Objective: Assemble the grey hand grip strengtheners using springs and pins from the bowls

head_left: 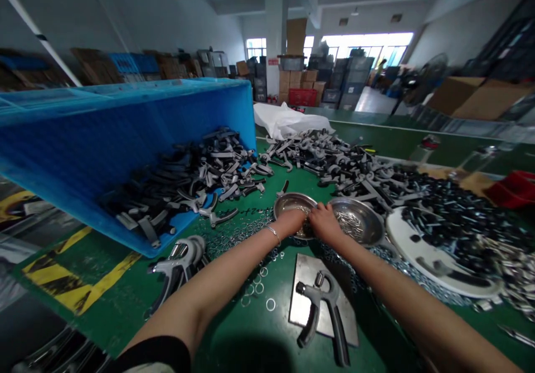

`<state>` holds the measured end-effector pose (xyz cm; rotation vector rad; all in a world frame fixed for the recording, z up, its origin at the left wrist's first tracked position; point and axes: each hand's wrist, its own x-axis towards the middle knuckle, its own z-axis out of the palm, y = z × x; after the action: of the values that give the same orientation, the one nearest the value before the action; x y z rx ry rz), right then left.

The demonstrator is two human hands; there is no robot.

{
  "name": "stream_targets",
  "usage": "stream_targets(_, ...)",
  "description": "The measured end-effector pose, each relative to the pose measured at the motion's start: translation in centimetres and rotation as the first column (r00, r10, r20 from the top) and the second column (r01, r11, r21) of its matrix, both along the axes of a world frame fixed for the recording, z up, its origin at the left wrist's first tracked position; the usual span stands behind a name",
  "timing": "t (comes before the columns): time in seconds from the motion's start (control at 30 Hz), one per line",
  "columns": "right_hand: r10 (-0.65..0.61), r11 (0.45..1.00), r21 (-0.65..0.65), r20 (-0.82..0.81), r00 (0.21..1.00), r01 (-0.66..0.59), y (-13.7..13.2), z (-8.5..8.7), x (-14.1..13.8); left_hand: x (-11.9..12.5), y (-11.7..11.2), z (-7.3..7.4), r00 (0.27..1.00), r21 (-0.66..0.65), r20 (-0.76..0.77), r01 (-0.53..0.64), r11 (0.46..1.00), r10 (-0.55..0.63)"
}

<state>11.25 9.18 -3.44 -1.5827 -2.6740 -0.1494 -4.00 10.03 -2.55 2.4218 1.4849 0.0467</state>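
Observation:
My left hand (pixel 293 221) reaches into the left metal bowl (pixel 288 199), its fingers pointing down among small parts and mostly hidden. Beside it, my right hand (pixel 325 223) is closed, fingers curled at the rims where the two bowls meet; what it holds is hidden. In the right metal bowl (pixel 371 225) lie small shiny pins (pixel 350 225). Nearer to me, a grey and black hand grip strengthener (pixel 321 300) with a spring lies on a flat metal plate (pixel 298 300). Another strengthener (pixel 179 264) rests left of my left forearm.
A blue crate (pixel 175 97) lies on its side at left, spilling grey handles (pixel 200 169). More handles (pixel 334 158) are heaped behind the bowls. Metal rings (pixel 238 236) are scattered on the green table (pixel 246 342). At right are a white tray (pixel 407 247), black parts (pixel 468 217) and metal sleeves (pixel 501 261).

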Motion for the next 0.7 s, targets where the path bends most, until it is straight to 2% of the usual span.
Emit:
stream_targets(0.13,-0.056,0.998,-0.031,-0.157,0.986,0.052,-0.2,0.6,-0.5,0.0,-0.3,0.2,0.997,0.009,0.051,-0.056,0.998,0.056)
stream_targets(0.23,-0.125,0.991,-0.076,-0.301,0.945,0.107,-0.7,1.6,-0.4,0.1,-0.5,0.5,0.99,0.026,0.096,-0.104,0.994,0.101)
stream_targets(0.3,-0.162,0.985,-0.125,-0.398,0.903,0.121,-2.2,2.3,0.5,-0.1,-0.8,1.0,0.982,0.034,0.135,-0.134,0.99,0.129)
stream_targets(0.37,-0.175,0.978,-0.183,-0.48,0.86,0.097,-5.2,2.5,2.0,-0.4,-1.9,1.6,0.972,0.05,0.19,-0.15,0.987,0.138)
stream_targets(0.47,-0.164,0.97,-0.241,-0.565,0.809,0.028,-11.4,1.8,4.6,-0.8,-5.5,2.0,0.951,0.082,0.3,-0.102,0.991,0.072)
stream_targets(0.57,-0.107,0.982,-0.189,-0.63,0.77,-0.018,-16.8,0.1,5.9,-0.9,-11.0,1.3,0.918,0.133,0.366,0.114,0.985,-0.156)
stream_targets(0.63,-0.037,0.991,-0.12,-0.65,0.759,-0.054,-18.8,-1.1,5.8,-0.8,-14.2,0.4,0.918,0.19,0.295,0.217,0.958,-0.266)
stream_targets(0.7,0.025,0.994,-0.067,-0.65,0.759,-0.09,-19.5,-2.0,5.2,-0.6,-16.1,-0.4,0.94,0.237,0.181,0.243,0.94,-0.289)
